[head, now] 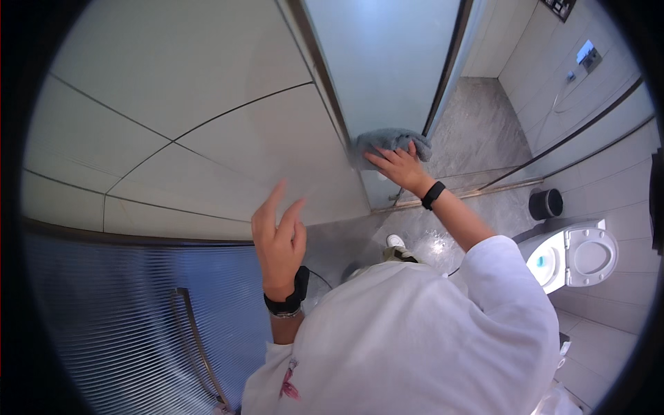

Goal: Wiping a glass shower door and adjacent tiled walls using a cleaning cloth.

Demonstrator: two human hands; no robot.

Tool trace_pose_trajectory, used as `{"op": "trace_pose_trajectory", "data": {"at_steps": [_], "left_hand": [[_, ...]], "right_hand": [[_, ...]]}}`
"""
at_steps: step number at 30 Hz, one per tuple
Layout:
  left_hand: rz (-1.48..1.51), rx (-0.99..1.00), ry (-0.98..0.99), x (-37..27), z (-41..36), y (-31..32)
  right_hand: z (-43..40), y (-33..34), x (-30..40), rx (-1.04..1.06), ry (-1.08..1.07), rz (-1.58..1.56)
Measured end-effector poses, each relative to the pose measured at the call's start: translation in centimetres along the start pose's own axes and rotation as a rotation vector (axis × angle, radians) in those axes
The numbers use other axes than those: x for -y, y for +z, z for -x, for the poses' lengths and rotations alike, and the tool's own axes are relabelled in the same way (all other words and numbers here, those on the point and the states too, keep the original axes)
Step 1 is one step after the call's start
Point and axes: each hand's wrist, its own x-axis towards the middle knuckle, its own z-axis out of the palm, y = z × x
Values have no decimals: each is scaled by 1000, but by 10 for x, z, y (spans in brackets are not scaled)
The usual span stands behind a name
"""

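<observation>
My right hand (pixel 402 168) presses a folded grey cloth (pixel 386 139) flat against the glass shower panel (pixel 386 67), low on the pane and close to its dark metal frame. The fingers are spread over the cloth, and part of it is hidden under them. A black band circles that wrist. My left hand (pixel 280 244) is raised in front of the light tiled wall (pixel 249 140), slightly blurred. Its fingers are apart and hold nothing; whether the fingertips touch the tile I cannot tell.
Beyond the panel lies the shower floor (pixel 477 124), bounded by a low sill (pixel 467 193). To the right stand a black bin (pixel 545 204) and a toilet with its seat raised (pixel 591 258). A ribbed glass door (pixel 129 321) with a metal handle (pixel 199 342) is at lower left.
</observation>
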Motion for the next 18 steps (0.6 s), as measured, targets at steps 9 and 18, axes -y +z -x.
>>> {"op": "trace_pose_trajectory", "data": {"at_steps": [9, 18], "left_hand": [[1, 17, 9, -12, -5, 1], [-15, -6, 1, -19, -20, 3]], "right_hand": [[11, -34, -18, -72, -238, -253], [-119, -151, 42, -761, 120, -1053]]}}
